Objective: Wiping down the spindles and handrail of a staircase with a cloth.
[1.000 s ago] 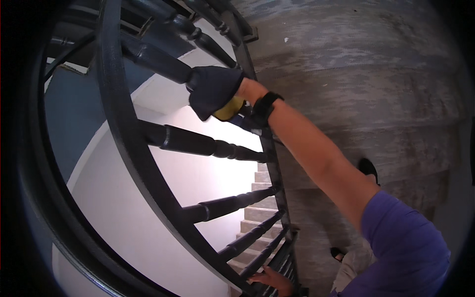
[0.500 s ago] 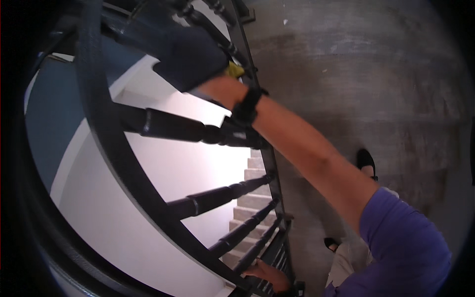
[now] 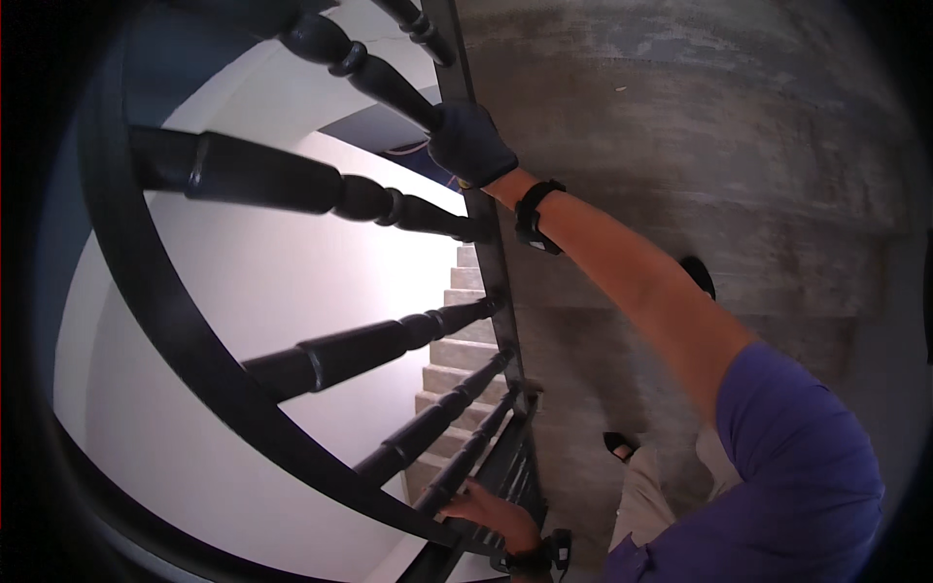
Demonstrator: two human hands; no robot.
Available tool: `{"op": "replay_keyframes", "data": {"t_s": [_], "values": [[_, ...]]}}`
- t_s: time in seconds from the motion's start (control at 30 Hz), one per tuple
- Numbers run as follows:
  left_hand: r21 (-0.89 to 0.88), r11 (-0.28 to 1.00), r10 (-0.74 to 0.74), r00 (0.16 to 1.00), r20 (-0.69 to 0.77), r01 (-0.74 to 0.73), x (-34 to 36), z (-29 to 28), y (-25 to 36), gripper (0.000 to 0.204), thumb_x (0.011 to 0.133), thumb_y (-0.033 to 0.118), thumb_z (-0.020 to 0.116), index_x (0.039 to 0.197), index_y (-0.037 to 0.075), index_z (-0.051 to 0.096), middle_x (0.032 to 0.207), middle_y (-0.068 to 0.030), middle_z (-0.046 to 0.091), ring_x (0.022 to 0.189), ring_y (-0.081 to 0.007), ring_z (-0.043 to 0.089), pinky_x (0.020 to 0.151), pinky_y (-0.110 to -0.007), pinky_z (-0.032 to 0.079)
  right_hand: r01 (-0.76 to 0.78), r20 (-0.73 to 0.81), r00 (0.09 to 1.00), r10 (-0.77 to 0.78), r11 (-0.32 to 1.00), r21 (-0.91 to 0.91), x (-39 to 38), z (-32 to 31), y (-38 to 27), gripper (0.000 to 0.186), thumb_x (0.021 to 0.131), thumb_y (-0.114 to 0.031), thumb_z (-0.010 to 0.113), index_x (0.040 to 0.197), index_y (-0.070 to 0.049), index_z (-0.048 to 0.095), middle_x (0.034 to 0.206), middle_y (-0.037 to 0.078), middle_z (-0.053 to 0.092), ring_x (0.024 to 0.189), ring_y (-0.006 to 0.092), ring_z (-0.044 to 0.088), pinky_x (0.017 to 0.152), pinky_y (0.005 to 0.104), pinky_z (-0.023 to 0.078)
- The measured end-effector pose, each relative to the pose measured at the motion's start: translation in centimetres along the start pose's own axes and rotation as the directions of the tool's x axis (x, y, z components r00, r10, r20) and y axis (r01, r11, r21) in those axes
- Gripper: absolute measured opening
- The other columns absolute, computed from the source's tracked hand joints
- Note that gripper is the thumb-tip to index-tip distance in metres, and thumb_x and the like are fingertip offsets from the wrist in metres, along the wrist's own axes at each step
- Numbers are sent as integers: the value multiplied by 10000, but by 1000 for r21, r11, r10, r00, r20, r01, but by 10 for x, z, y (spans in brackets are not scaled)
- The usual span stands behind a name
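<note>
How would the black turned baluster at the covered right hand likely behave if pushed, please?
The turned baluster beside the right hand would probably stay put, as neighbouring balusters join the upper rail and lower rail. It looks thick, so likely stiff. Glossy highlights suggest a smooth, possibly slippery finish.

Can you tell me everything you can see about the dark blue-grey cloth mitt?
The dark blue-grey, cloth-looking mitt covers the person's right hand, hiding the fingers. It looks soft and rounded, ends near the wrist, and has a small yellow patch at its lower edge. It is against the lower end of a glossy black turned baluster. Whether it wraps fully around is hidden.
</note>
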State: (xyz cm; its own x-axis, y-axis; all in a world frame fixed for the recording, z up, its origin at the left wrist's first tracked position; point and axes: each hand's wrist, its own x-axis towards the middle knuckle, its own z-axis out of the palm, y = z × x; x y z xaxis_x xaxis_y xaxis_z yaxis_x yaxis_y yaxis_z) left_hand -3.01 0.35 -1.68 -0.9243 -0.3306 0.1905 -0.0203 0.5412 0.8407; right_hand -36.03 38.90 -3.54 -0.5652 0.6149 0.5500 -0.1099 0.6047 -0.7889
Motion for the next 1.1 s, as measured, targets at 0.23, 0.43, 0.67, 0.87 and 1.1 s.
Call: {"op": "replay_keyframes", "data": {"t_s": [0.23,0.43,0.67,0.87,1.1], "values": [[207,977,54,998,10,-55,2,-15,-37,540,966,121,536,1374,-67,236,1393,-269,298,1303,-322,362,1071,-439,299,252,383,915,-126,920,-301,5,-58,2,141,744,-179,639,838,-75,652,777,168,645,785,376,638,696,437,515],[113,993,38,998,-56,-31,-4,-14,-40,606,973,159,544,1416,-57,191,1396,-261,311,1268,-309,403,1058,-418,305,214,111,975,-191,939,-269,76,-50,-35,196,766,-210,638,926,-98,660,823,168,650,804,388,626,741,434,515],[197,980,25,998,-55,-14,-1,-11,-33,665,961,256,574,1414,-45,191,1364,-256,320,1243,-313,414,1038,-436,319,582,413,767,-492,804,-123,61,-1,48,226,765,-35,578,963,-88,674,1103,49,607,1110,247,522,941,339,437],[78,994,76,997,-9,-75,-2,-7,-29,577,972,90,515,1417,-55,178,1371,-269,307,1280,-328,387,1047,-429,312,304,185,942,-278,944,-130,3,-22,48,249,773,-44,614,1017,-76,657,1072,54,609,1073,276,520,938,359,441],[107,991,79,997,-6,-77,0,-15,-62,579,974,62,492,1416,-68,141,1392,-282,281,1296,-328,375,1061,-433,302,112,277,961,0,915,-388,-18,-30,43,279,800,-35,576,1068,-16,653,1151,121,600,1060,313,563,881,379,487]]}}
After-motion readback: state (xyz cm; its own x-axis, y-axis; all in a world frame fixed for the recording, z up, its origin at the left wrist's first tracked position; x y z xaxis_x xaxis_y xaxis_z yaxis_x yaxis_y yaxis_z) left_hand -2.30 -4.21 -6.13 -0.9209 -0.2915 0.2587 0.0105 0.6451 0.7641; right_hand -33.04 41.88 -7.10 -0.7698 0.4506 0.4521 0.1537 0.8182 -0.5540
